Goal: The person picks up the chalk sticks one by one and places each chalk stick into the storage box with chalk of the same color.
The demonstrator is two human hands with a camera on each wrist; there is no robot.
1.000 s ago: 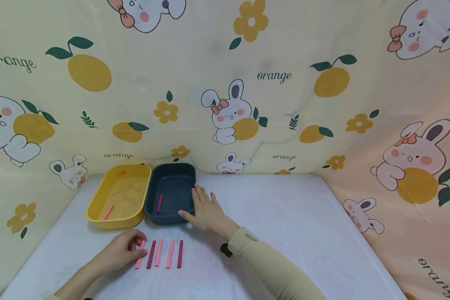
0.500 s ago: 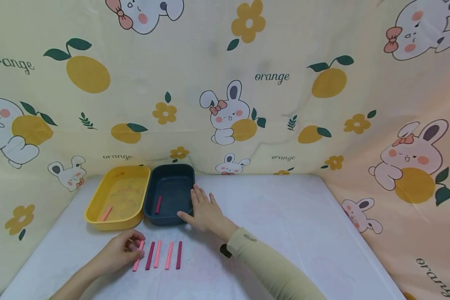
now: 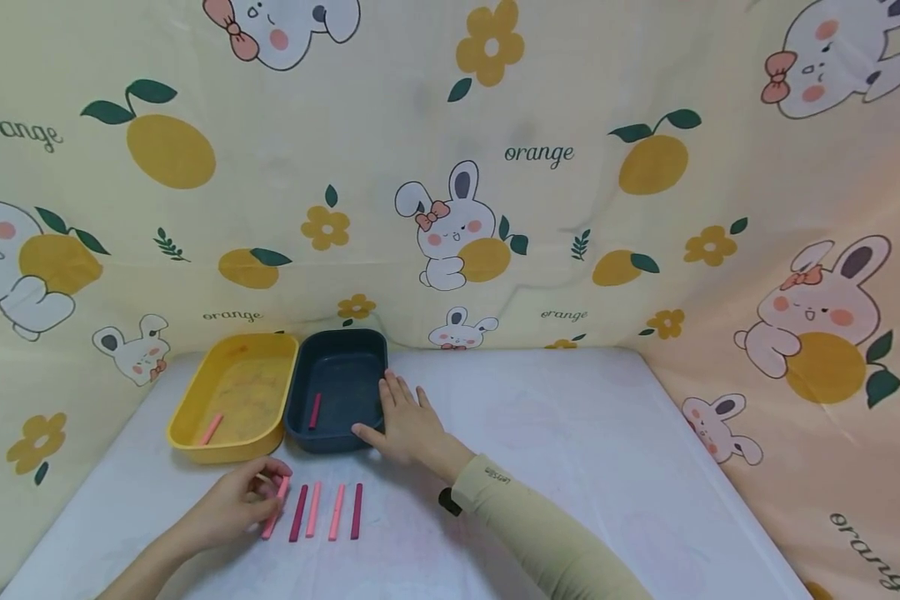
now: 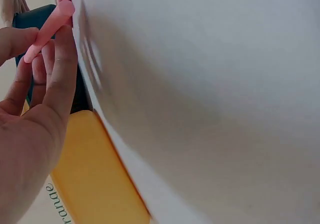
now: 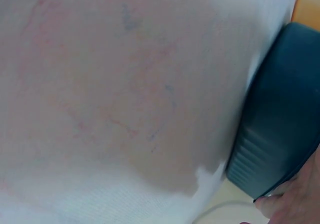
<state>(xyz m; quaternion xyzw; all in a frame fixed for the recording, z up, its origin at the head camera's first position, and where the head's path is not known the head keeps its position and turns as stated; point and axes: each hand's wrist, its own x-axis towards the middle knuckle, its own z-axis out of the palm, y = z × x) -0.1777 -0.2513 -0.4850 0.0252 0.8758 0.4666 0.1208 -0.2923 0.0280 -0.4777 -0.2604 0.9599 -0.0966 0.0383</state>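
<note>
My left hand [image 3: 228,504] pinches a pink chalk-like stick [image 3: 276,510] between thumb and fingers, at the left end of a row on the table. In the left wrist view that stick [image 4: 49,31] slants across the fingertips. Beside it lie several more sticks, such as a dark red one [image 3: 298,513] and a pink one [image 3: 337,512]. With fingers extended, my right hand [image 3: 412,425] rests against the right side of a dark blue tray [image 3: 345,442], thumb at its front rim. A dark red stick [image 3: 314,412] lies in that tray.
A yellow tray [image 3: 228,454] stands left of the dark blue one, side by side, with a pink stick [image 3: 211,429] inside. White cloth covers the table [image 3: 555,467], and a printed curtain [image 3: 375,150] rises behind and at the sides.
The held pink stick has shifted slightly left, away from the row, and tilted more in my left hand. My right hand stays at the dark blue tray.
</note>
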